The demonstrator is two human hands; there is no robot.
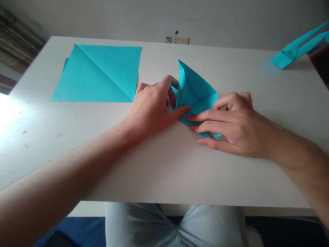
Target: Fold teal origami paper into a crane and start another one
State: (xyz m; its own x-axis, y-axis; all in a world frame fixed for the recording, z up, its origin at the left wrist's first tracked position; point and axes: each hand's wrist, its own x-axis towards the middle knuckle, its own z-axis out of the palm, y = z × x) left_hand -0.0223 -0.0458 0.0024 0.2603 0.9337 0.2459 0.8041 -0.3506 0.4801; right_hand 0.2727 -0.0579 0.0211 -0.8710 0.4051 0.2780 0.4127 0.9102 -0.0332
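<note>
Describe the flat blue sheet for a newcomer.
On the white table, left of the person's left hand, lies a square turquoise sheet. It lies flat, diagonally creased, unlike the folded paper between the left and right hand or the folded piece far right.

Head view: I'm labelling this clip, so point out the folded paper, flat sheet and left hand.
folded paper [194,91]: head view, its upper face.
flat sheet [102,74]: head view, its diagonal crease.
left hand [150,109]: head view, its back.

Head-worn view from just behind the near edge of the white table [180,181], facing forward and down across it. The person's lap [174,226] shows below that edge, and the wall [108,20] rises beyond the far edge.
</note>
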